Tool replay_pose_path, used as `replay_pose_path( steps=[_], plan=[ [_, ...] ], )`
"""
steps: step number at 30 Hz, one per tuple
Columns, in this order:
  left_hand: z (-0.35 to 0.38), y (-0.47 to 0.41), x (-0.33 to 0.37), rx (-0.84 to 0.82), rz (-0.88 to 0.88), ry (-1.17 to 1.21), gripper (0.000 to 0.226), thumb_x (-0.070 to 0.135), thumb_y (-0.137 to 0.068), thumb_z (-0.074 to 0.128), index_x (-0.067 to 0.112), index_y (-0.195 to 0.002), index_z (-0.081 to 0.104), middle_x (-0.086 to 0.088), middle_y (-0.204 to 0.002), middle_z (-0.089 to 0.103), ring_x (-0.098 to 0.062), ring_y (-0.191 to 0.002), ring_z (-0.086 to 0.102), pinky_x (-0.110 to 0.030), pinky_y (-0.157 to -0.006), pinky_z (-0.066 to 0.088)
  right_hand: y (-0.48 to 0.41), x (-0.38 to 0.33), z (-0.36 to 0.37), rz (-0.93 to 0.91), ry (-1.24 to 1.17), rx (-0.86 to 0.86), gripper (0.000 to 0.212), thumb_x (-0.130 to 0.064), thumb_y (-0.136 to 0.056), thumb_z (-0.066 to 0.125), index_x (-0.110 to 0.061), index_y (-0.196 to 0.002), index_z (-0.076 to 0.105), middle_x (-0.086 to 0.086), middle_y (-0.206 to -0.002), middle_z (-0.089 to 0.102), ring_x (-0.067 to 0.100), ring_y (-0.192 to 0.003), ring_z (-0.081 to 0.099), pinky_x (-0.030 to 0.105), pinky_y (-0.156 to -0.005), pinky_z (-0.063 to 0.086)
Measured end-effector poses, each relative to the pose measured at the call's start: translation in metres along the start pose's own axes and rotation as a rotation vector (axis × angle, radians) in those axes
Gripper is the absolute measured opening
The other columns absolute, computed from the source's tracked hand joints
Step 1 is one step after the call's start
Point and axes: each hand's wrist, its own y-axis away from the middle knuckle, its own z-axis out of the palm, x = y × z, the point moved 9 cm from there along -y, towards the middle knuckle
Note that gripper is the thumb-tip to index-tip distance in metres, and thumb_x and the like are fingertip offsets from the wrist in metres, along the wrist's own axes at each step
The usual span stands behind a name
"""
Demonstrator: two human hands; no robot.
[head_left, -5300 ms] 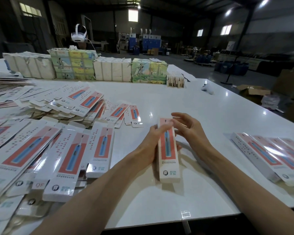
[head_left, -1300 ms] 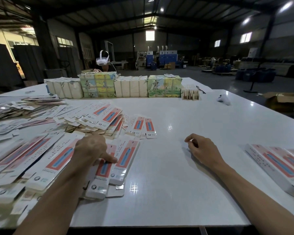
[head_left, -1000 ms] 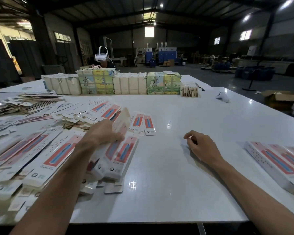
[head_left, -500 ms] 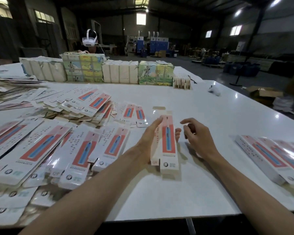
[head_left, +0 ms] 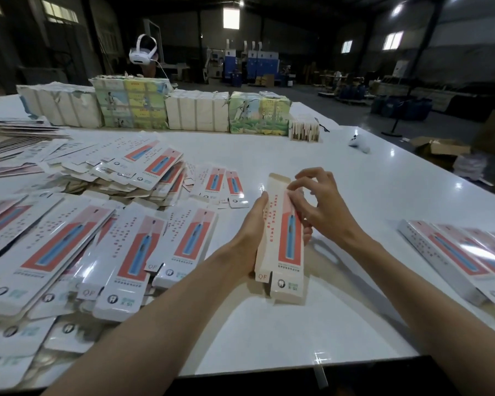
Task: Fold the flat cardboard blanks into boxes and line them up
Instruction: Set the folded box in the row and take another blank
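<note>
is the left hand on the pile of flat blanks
No, the left hand grips the side of the half-folded box, apart from the pile of blanks to its left.

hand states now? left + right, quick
Left hand: closed, gripping the half-folded box from its left side.
Right hand: closed, pinching the same box at its upper right edge.

- half-opened box (head_left: 283, 238): white with red-and-blue print, lengthwise at frame centre, end flaps still open.
- flat blanks (head_left: 69, 247): same print, overlapping heap across the left half.
- folded boxes (head_left: 455, 252): side-by-side row at the right edge.
</note>
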Motion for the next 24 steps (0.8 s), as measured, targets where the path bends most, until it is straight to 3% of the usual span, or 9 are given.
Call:
replay_pose_path(
  steps=[3,6,10,13,17,19,21,23,24],
  plan=[
    [0.015,0.002,-0.004,-0.121,-0.09,0.074,0.061,0.065,-0.105,0.043,0.011,-0.105,0.071,-0.011,-0.088,0.075,-0.022,-0.069,0.073,-0.033,-0.065,0.061,0.001,0.013,0.001,0.082,-0.345,0.019,0.014,-0.025,-0.104,0.066,-0.013,-0.108,0.073,-0.003,-0.139,0.054,0.02,-0.127,0.058,0.046,-0.105,0.055],
    [0.035,0.003,-0.017,-0.24,-0.225,0.134,0.06,0.069,-0.099,0.046,0.01,-0.094,0.057,-0.004,-0.07,0.061,-0.012,-0.055,0.058,-0.023,-0.056,0.055,0.006,0.02,0.004,0.112,-0.665,0.015,0.017,-0.033,-0.099,0.068,-0.017,-0.103,0.075,-0.012,-0.141,0.058,0.013,-0.125,0.062,0.039,-0.106,0.053],
    [0.04,0.0,-0.026,-0.286,-0.252,0.179,0.06,0.07,-0.099,0.046,0.012,-0.084,0.053,-0.002,-0.062,0.055,-0.01,-0.047,0.053,-0.021,-0.048,0.052,0.008,0.025,0.011,0.152,-0.741,0.041,0.01,-0.032,-0.1,0.069,-0.025,-0.103,0.075,-0.014,-0.141,0.059,0.007,-0.131,0.058,0.032,-0.107,0.047],
    [0.034,-0.005,-0.02,-0.264,-0.212,0.227,0.059,0.068,-0.101,0.045,0.011,-0.089,0.054,-0.003,-0.064,0.056,-0.011,-0.048,0.054,-0.022,-0.05,0.053,0.015,0.029,0.016,0.21,-0.738,0.08,0.03,-0.04,-0.097,0.073,-0.028,-0.125,0.067,-0.011,-0.136,0.063,0.009,-0.13,0.059,0.041,-0.112,0.048],
    [0.03,-0.007,-0.013,-0.26,-0.139,0.3,0.054,0.064,-0.104,0.043,0.013,-0.098,0.059,-0.006,-0.069,0.058,-0.013,-0.051,0.06,-0.023,-0.052,0.056,0.03,0.029,0.039,0.33,-0.858,-0.072,0.051,-0.048,-0.095,0.074,-0.036,-0.139,0.052,0.006,-0.116,0.075,0.026,-0.11,0.074,0.055,-0.106,0.055],
    [0.024,-0.008,-0.012,-0.237,-0.089,0.259,0.053,0.062,-0.105,0.043,0.013,-0.104,0.062,-0.009,-0.078,0.06,-0.016,-0.059,0.065,-0.026,-0.061,0.059,0.03,0.027,0.037,0.331,-0.867,-0.076,0.053,-0.048,-0.097,0.072,-0.034,-0.142,0.047,0.012,-0.107,0.078,0.03,-0.103,0.077,0.056,-0.103,0.057],
    [0.015,-0.007,-0.011,-0.147,-0.033,0.148,0.057,0.062,-0.106,0.045,0.011,-0.115,0.067,-0.014,-0.093,0.071,-0.024,-0.077,0.074,-0.037,-0.08,0.063,0.029,0.028,0.03,0.325,-0.847,-0.046,0.051,-0.05,-0.097,0.072,-0.036,-0.139,0.047,0.012,-0.105,0.079,0.03,-0.102,0.077,0.054,-0.1,0.058],
    [0.004,-0.008,-0.003,-0.037,0.095,0.018,0.048,0.059,-0.107,0.045,0.024,-0.137,0.06,-0.013,-0.109,0.078,-0.032,-0.097,0.078,-0.051,-0.095,0.061,0.029,0.026,0.026,0.294,-0.816,-0.061,0.046,-0.052,-0.098,0.07,-0.038,-0.136,0.048,0.01,-0.105,0.079,0.031,-0.1,0.077,0.048,-0.091,0.063],
    [-0.001,-0.008,0.004,0.027,0.186,-0.042,0.041,0.056,-0.109,0.044,0.037,-0.144,0.051,-0.008,-0.11,0.079,-0.032,-0.099,0.079,-0.053,-0.094,0.062,0.03,0.024,0.025,0.279,-0.808,-0.073,0.044,-0.052,-0.099,0.07,-0.037,-0.135,0.049,0.01,-0.106,0.079,0.03,-0.1,0.077,0.043,-0.086,0.065]
  ],
)
